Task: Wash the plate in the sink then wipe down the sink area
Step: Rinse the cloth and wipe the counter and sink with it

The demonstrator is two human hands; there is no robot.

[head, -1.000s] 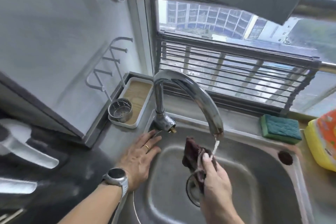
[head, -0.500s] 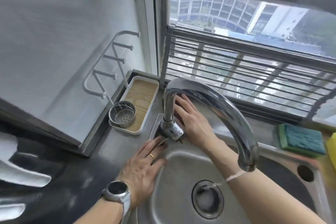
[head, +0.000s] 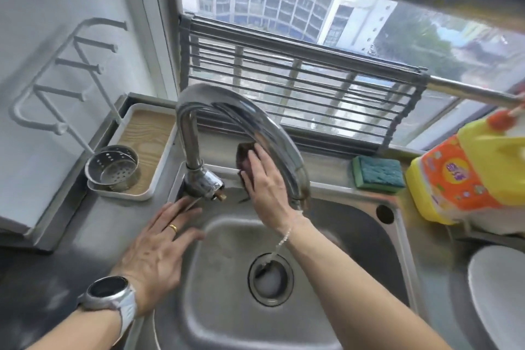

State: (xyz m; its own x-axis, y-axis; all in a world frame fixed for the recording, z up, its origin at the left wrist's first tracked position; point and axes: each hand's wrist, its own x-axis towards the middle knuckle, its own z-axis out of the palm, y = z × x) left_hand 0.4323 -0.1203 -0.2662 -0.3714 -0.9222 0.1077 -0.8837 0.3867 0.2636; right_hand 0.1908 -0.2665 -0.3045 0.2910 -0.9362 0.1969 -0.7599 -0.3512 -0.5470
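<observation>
My right hand [head: 265,179] lies flat with straight fingers on a dark maroon cloth [head: 243,155], pressing it onto the steel ledge behind the sink [head: 355,236], under the arched faucet [head: 241,116]. My left hand [head: 159,241], wearing a ring and a wristwatch, rests open on the sink's left rim near the faucet base. A thin stream of water falls from the spout onto the drain [head: 270,278]. A white plate [head: 500,293] sits at the right edge, partly cut off by the frame.
A green-and-yellow sponge [head: 379,173] lies on the back ledge. A yellow and orange detergent bottle [head: 466,173] stands at the right. At the left, a white tray [head: 147,133] holds a perforated steel strainer [head: 113,165]. A metal rack [head: 298,82] leans against the window.
A second ago my right hand held the cloth under the spout. It then reached behind the faucet base and has now slid right along the back ledge. My left hand stays on the rim.
</observation>
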